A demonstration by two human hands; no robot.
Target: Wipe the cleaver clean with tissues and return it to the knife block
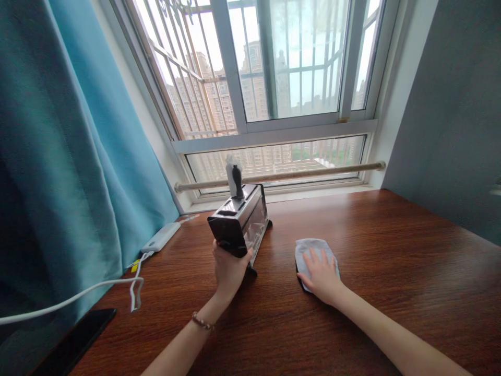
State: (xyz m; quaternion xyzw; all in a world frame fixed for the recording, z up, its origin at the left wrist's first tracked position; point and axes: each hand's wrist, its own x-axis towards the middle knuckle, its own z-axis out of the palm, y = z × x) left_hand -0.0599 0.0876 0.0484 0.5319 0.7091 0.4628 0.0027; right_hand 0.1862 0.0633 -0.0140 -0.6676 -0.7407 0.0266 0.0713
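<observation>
My left hand (231, 265) is closed on the near end of a tissue box (229, 235) with black end panels, a clear side and small black feet. A white tissue (230, 169) sticks up from its top, behind an upright black piece (237, 181). Part of the box's near end is hidden by my fingers. Further right, my right hand (321, 274) lies flat with fingers spread on a light grey cloth (313, 245) on the table. A dark edge shows under the cloth's left side.
The brown wooden table (371, 250) reaches to the window ledge, where a horizontal rail (313, 172) runs. At left are a white power strip (161, 237) with a cable (70, 298), a flat black object (80, 339) and a blue curtain (105, 156).
</observation>
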